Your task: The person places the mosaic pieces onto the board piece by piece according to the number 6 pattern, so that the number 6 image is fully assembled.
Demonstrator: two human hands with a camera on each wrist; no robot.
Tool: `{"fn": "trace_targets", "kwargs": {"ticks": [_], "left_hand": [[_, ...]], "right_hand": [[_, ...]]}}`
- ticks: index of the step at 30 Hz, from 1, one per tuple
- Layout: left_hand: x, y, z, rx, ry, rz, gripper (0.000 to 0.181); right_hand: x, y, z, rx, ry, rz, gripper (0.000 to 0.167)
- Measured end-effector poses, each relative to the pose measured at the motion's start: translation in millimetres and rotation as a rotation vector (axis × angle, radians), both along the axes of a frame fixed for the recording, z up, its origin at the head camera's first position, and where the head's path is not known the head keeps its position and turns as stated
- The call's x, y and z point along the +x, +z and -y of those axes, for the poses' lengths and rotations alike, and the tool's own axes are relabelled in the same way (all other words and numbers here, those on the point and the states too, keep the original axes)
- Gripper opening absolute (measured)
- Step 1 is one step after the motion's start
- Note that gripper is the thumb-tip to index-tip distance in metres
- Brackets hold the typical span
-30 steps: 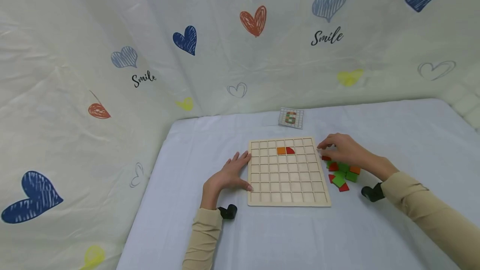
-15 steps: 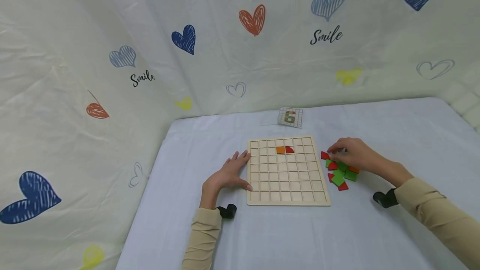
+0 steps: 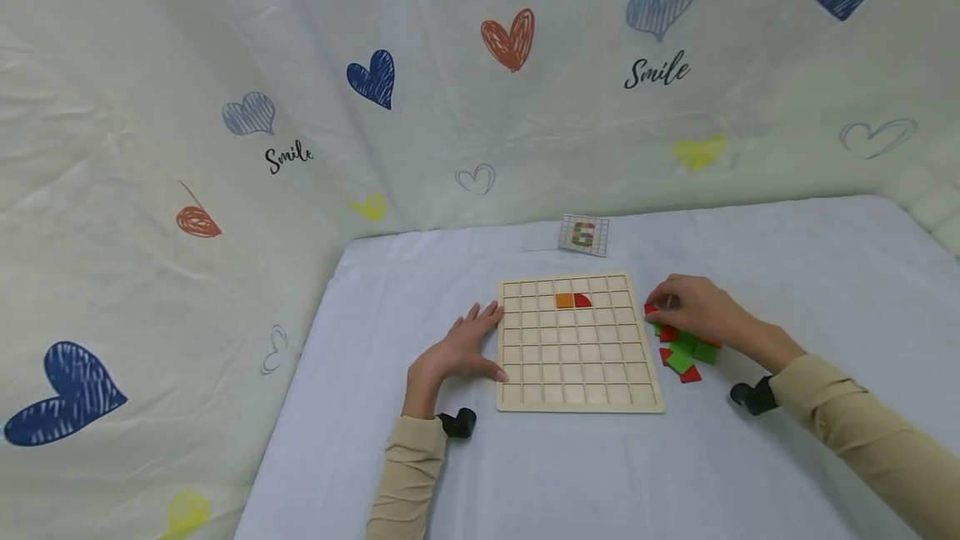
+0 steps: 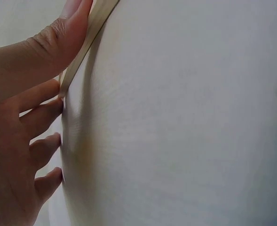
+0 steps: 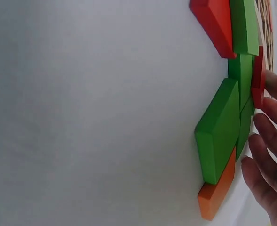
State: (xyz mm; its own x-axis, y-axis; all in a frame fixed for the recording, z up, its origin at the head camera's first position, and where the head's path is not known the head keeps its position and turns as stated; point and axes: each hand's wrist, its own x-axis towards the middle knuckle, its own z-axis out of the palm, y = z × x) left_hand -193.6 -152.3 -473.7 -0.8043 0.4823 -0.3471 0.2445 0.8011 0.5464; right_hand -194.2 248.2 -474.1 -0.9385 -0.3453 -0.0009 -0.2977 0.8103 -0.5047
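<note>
Along the left edge of a pale wooden grid board (image 3: 570, 353), my left hand (image 3: 459, 347) rests with fingers spread and the thumb near the lower corner. An orange square tile (image 3: 564, 301) and a red quarter-round tile (image 3: 582, 300) sit side by side in the board's second row. To the board's right, my right hand (image 3: 693, 305) is over a small pile, its bent fingertips at a red tile (image 3: 648, 308). Whether they pinch it is unclear. Green tiles (image 5: 220, 129), another red tile (image 5: 214, 23) and an orange tile (image 5: 216, 190) lie beside that hand.
A small card (image 3: 583, 235) with a coloured figure on a grid lies behind the board. Black wrist devices (image 3: 459, 423) are strapped to both wrists. White cloth (image 3: 555, 473) covers the table, and a curtain printed with hearts (image 3: 510, 40) hangs behind.
My right hand moved back to the right from the board's edge over the pile, then slightly left onto the red tile. The left hand stays in place, and the tiles on the board are unchanged.
</note>
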Motion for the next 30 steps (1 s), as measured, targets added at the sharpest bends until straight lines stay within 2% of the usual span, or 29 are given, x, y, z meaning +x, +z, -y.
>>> {"fn": "trace_targets", "kwargs": {"ticks": [12, 16, 23, 30], "left_hand": [[1.4, 2.7, -1.0, 0.001, 0.004, 0.0, 0.112], [1.5, 3.4, -0.8, -0.002, 0.002, 0.003, 0.112], [2.7, 4.6, -1.2, 0.007, 0.007, 0.008, 0.112], [1.6, 3.5, -1.3, -0.01, 0.004, 0.005, 0.112]], "right_hand": [[0.1, 3.8, 7, -0.08, 0.016, 0.046, 0.017], [-1.1, 3.2, 8, -0.093, 0.057, 0.018, 0.015], [-4.4, 6.6, 12, -0.119, 0.12, -0.079, 0.014], [-12.9, 12.6, 26, -0.14, 0.146, -0.076, 0.013]]}}
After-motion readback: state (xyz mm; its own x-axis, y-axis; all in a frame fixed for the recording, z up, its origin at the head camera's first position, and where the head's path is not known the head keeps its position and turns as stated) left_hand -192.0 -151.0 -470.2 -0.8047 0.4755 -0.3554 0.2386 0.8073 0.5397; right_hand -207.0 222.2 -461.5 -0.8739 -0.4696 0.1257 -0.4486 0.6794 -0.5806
